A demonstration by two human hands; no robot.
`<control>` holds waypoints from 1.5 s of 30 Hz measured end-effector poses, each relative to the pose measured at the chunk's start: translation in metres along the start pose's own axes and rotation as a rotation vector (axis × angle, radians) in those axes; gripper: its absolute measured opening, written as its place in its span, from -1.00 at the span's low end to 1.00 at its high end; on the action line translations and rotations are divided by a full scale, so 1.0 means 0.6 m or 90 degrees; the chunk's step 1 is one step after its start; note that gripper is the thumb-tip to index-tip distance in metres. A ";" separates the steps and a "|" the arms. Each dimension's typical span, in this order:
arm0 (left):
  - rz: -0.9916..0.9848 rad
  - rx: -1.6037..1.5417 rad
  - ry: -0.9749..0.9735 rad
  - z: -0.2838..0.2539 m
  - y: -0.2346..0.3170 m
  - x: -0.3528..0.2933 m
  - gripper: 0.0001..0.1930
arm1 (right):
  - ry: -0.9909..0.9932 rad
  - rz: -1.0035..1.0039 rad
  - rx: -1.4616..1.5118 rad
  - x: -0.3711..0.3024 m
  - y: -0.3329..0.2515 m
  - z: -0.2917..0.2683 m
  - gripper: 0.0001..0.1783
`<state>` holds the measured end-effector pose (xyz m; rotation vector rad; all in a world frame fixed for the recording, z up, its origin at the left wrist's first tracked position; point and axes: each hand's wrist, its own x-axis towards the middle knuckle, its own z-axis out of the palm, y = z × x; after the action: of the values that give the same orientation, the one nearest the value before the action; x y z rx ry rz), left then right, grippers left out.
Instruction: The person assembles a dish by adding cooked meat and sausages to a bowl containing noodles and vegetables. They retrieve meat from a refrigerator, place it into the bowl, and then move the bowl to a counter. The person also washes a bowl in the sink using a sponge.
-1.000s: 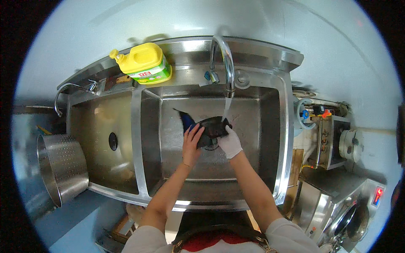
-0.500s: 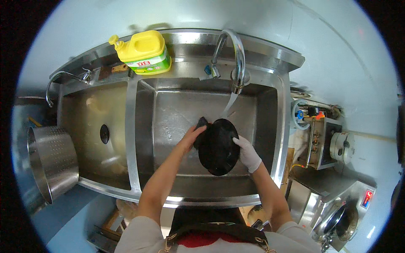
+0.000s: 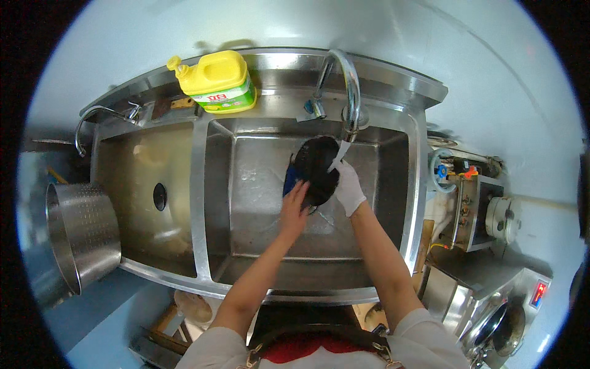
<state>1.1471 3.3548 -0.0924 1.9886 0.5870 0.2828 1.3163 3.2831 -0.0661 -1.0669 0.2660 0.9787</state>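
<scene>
Under the running tap point(image 3: 352, 101), a round black dish point(image 3: 318, 172) is held above the floor of the right sink basin point(image 3: 258, 237). Water falls onto its upper right part. My right hand point(image 3: 349, 187), in a white glove, grips the dish by its right rim. At the lower left rim, my bare left hand point(image 3: 295, 209) presses a dark blue cloth point(image 3: 292, 177) to the dish. Part of the cloth is hidden by the fingers and the dish.
A yellow detergent jug point(image 3: 221, 83) stands on the back ledge. The left basin holds cloudy water and a black round drain piece point(image 3: 160, 197). A perforated steel pot point(image 3: 92, 237) is at the far left, a stove point(image 3: 476, 212) at the right.
Both hands have moved away from me with the dish, bringing it under the water stream. The dish has tilted, and blue cloth now shows at its left edge.
</scene>
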 end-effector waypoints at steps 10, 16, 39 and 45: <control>-0.395 -0.618 -0.020 -0.034 -0.069 0.032 -0.49 | -0.113 -0.091 -0.640 -0.072 -0.030 -0.005 -0.68; -0.590 -0.751 -0.070 0.010 -0.049 0.076 -0.42 | -0.279 -0.096 -1.273 -0.138 0.020 0.006 -0.55; -0.328 0.550 -0.300 -0.018 -0.185 -0.096 -0.50 | -0.014 -0.581 -1.027 -0.094 -0.067 0.007 -0.42; -0.262 0.264 -0.214 -0.013 -0.287 -0.108 -0.53 | 0.217 -0.411 -0.626 -0.130 -0.005 -0.100 -0.48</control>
<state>1.0396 3.3928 -0.2370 2.1780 0.8634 -0.4499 1.2892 3.1905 -0.0459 -2.0546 -0.3279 0.2878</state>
